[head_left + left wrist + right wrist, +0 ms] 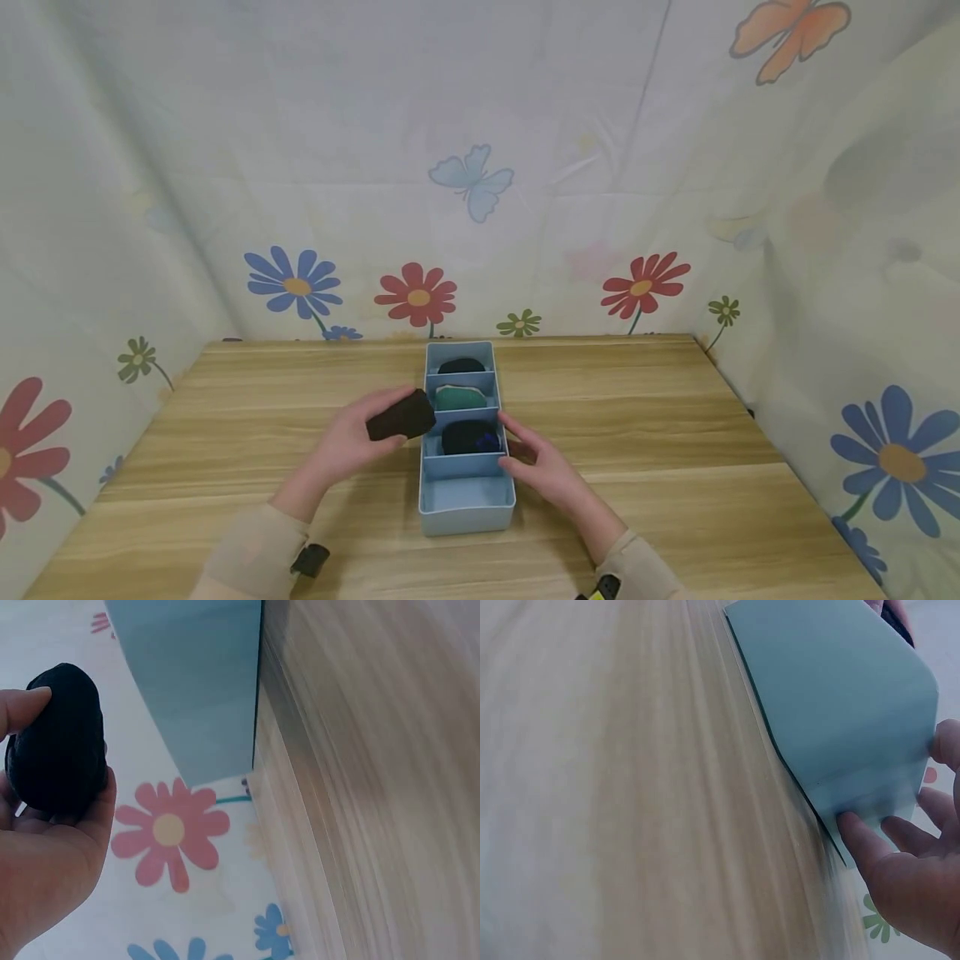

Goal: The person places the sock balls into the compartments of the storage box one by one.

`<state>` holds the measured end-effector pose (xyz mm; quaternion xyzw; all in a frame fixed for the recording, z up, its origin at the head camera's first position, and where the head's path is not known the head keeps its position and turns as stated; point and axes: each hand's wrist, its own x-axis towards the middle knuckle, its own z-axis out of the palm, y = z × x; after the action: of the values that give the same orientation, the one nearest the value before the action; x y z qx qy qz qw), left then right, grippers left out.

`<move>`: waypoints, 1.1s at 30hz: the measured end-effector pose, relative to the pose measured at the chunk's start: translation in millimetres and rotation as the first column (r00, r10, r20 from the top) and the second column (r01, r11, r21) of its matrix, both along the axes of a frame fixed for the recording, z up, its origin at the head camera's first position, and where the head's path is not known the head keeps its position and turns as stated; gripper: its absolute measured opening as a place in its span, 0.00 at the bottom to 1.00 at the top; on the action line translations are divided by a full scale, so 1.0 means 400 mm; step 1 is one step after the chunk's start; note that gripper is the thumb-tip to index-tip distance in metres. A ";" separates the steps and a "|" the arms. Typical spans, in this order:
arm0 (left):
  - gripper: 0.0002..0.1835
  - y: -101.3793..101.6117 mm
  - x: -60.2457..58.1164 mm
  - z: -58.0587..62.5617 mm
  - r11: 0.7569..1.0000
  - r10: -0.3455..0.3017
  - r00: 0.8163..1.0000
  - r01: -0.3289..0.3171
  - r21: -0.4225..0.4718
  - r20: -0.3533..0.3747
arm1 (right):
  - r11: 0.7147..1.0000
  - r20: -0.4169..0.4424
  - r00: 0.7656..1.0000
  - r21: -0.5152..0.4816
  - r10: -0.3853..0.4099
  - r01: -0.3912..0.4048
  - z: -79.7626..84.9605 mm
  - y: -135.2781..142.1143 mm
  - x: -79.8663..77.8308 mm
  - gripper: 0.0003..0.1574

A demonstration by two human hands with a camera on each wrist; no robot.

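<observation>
A light-blue divided box (467, 523) stands lengthwise on the table, with several compartments in a row. Just left of its wall, my left hand (347, 437) holds a small black bundle (401, 417), soft-looking like folded cloth, between thumb and fingers. In the left wrist view the bundle (60, 742) looks rounded and is apart from the box. My right hand (551, 475) touches the box's right side; the right wrist view shows its fingertips against the outer wall (840, 712). The compartment nearest me holds nothing.
Inside the box lie a black bundle with a blue mark (461, 437), a green bundle (460, 398) and, farthest away, a dark bundle (461, 366). The wood-grain table (637, 400) meets a flower-printed curtain (555, 250) at the back and sides.
</observation>
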<state>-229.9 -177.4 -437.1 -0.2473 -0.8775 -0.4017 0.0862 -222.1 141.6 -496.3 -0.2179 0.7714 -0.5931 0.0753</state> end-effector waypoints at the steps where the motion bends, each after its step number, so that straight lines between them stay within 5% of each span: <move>1: 0.35 0.007 0.003 0.001 1.000 -0.008 1.000 0.008 0.002 -0.002 | 1.000 -0.001 1.000 0.000 -0.001 0.001 0.000 0.000 0.000 0.41; 13: 0.36 0.084 0.045 0.008 0.994 -0.110 0.994 0.110 -0.008 0.016 | 1.000 0.002 1.000 0.004 0.002 -0.002 0.002 -0.001 0.001 0.41; 22: 0.35 0.121 0.054 -0.012 0.973 -0.231 0.971 0.230 -0.019 -0.060 | 1.000 -0.004 1.000 0.007 0.010 -0.010 0.001 0.000 0.001 0.41; 33: 0.34 0.155 0.076 -0.023 0.965 -0.256 0.967 0.256 -0.062 0.005 | 1.000 -0.011 1.000 -0.005 0.012 -0.012 0.000 0.000 0.001 0.41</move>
<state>-199.4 -115.3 -446.4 -0.3619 -0.8501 -0.3815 0.0274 -221.5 141.8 -496.4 -0.2258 0.7690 -0.5934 0.0741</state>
